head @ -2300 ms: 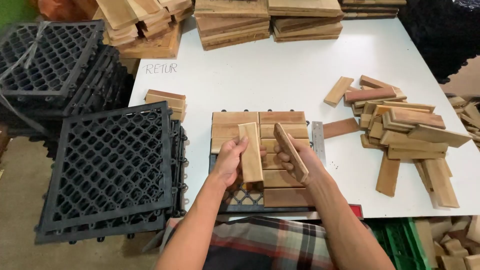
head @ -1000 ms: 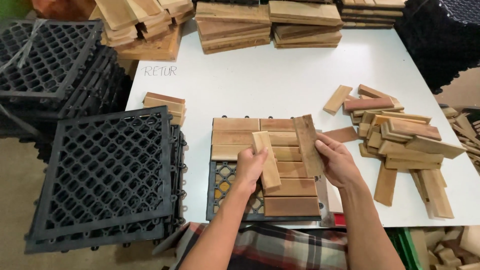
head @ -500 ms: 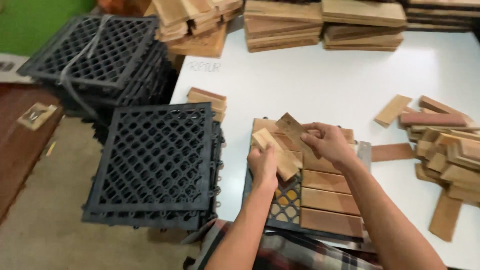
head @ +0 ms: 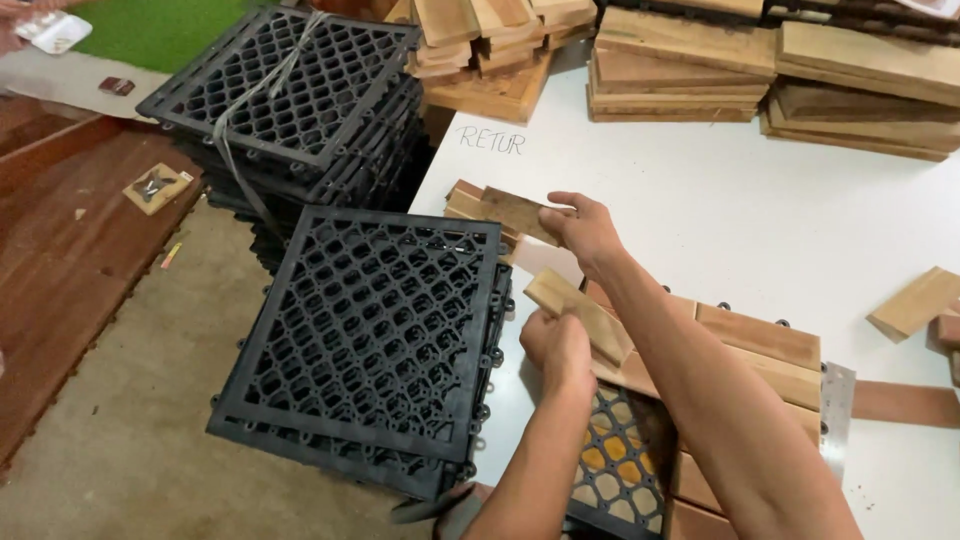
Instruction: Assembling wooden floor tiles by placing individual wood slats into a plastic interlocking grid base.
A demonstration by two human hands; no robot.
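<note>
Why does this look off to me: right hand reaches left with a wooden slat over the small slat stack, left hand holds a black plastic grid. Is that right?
Not quite. The left hand holds a wooden slat, not a black grid; the black grid stack sits untouched beside the table. The rest stands: the right hand holds another slat over the small slat stack. The head view shows it.

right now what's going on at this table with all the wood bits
A person is working with both bare hands at a white table. The right hand reaches across to the left and grips a short wooden slat over a small stack of slats near the table's edge. The left hand holds another slat above a partly covered tile: wooden slats sit on a black plastic grid base that is partly bare. Stacks of black grid bases stand to the left.
</note>
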